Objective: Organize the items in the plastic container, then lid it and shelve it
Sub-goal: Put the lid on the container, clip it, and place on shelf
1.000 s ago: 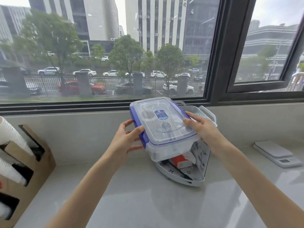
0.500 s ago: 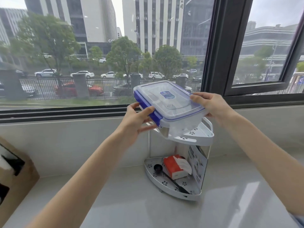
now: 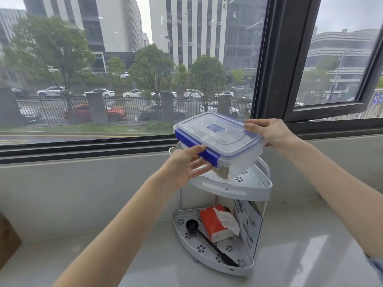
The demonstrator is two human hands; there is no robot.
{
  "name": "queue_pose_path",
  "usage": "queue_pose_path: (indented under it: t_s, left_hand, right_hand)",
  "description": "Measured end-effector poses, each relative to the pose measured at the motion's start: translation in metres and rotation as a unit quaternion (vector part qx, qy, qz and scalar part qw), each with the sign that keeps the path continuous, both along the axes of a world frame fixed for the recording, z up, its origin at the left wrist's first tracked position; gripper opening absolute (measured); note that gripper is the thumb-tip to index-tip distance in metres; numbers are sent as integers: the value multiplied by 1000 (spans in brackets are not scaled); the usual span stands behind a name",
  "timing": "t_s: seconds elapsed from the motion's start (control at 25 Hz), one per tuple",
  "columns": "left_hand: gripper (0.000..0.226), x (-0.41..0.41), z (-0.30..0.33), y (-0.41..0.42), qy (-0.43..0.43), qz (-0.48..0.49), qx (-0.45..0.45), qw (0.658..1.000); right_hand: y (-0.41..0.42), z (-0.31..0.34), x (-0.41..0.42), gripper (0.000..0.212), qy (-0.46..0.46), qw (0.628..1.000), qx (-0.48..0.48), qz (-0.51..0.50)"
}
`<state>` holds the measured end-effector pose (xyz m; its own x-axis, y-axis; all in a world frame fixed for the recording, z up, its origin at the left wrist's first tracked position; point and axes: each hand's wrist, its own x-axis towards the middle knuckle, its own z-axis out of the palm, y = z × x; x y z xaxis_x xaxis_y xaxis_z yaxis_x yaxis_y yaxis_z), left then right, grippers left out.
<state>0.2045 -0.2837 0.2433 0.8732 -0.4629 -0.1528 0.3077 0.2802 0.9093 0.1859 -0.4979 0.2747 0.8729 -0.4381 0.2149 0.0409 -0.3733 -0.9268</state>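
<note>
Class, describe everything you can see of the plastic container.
The plastic container is a rectangular box, cloudy-clear, lidded with a transparent lid bearing blue clips and a blue label. It tilts above the top tier of the white corner rack. The left hand holds its near end, the right hand its far corner.

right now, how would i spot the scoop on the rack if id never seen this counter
Find the white two-tier corner rack on the counter below the window. On its bottom tier, left of the red tissue pack, lies the black scoop. It is the only dark, long-handled thing there.
</note>
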Motion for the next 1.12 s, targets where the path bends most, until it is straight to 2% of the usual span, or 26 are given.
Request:
queue_pose_path:
  t_s: [0.2, 0.52, 0.64, 0.72, 0.84, 1.12]
  left_hand:
    - [12, 7, -14, -1, 32, -16, -14, 999]
    - [10, 2, -22, 2, 44, -19, -30, 998]
    - [18, 0, -24, 3, 36, -29, 2, 999]
    - [30, 1, -26, 3, 37, -31, 16, 999]
    - [40, 4, -25, 8, 49, -40, 12, 998]
    - [41, 1, -22, 18, 53, -70, 15, 996]
  right_hand:
    - [-9, -21, 17, 32, 21, 1000, -9, 14]
    - [-15, -29, 29, 34, 42, 995, -89, 17]
    - [-11, -33, 34, 31, 66, 989, -133, -5]
    - [-4, -34, 34, 26, 62, 980, -187, -31]
    - [1, -35, 34, 24, 47, 976, -210, -46]
    - [13, -31, 29, 28, 109, 933, -339, -53]
